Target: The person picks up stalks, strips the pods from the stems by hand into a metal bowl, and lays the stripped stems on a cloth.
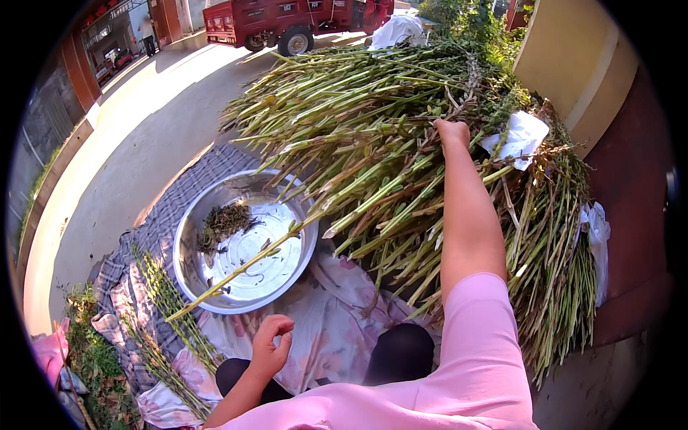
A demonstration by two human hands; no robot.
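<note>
My right hand [452, 133] reaches far out over a large heap of cut green stalks [344, 134] and is closed around a long stalk. This plant stalk [252, 260], dotted with small pods, slants down to the left across a wide metal basin [309, 252]. A clump of dark, crumbled plant bits [223, 226] lies inside the basin on its left. My left hand [273, 344] hovers near my knee, just below the basin's rim. Its fingers are loosely curled, with a gap at the thumb and nothing held.
A floral cloth [333, 322] and a checked cloth [188, 172] cover the ground. Thin podded stalks [174, 301] lie at left. White plastic bags [518, 137] sit among the heap. Beyond are a red cargo vehicle [290, 21], a distant person [147, 35] and a yellow wall [570, 59].
</note>
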